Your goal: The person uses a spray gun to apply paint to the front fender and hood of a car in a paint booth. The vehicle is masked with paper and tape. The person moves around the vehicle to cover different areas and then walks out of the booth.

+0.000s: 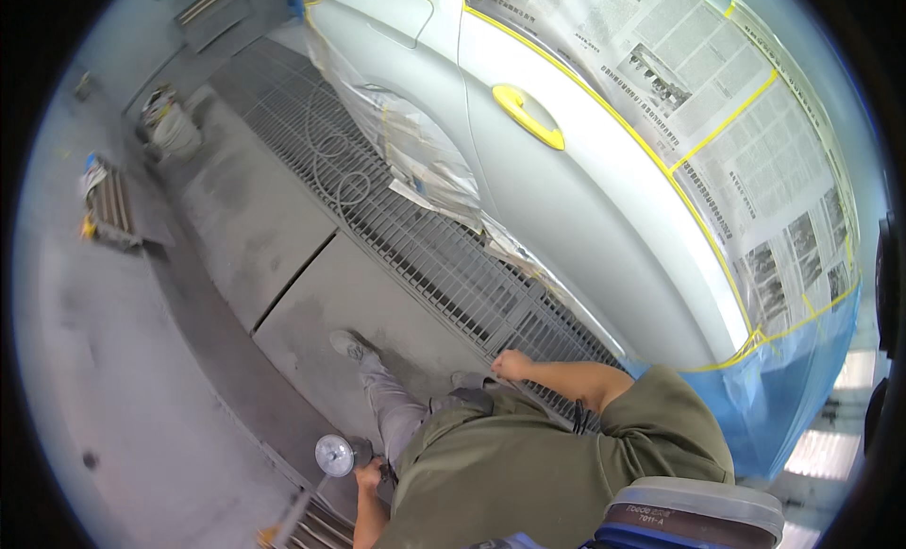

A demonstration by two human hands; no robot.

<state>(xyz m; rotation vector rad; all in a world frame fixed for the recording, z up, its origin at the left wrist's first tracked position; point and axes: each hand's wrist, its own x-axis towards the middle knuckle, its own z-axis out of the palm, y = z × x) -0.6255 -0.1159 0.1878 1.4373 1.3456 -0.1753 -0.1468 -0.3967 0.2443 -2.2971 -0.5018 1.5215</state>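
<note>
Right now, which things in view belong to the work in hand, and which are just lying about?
Seemingly in the work:
cupped tool, in the left hand
pale car side
newspaper, yellow tape and blue sheet covering parts of the car

Seemingly lying about:
pale bucket, apart from the car
coiled hose on the floor grate; any link to the tool is unclear

A: Is it bright in there?
B: Yes. Glowing white panels (823,453) show at the low right, and the smooth silver-white car door (604,230) shines almost pure white up top. The grey metal floor grating (425,256) is darker, mostly along its edge by the car.
A: Is it blurry?
B: A bit. The pale grey wall (113,360) on the left looks hazy. Its bottom edge bends, and blackness rings everything.
</note>
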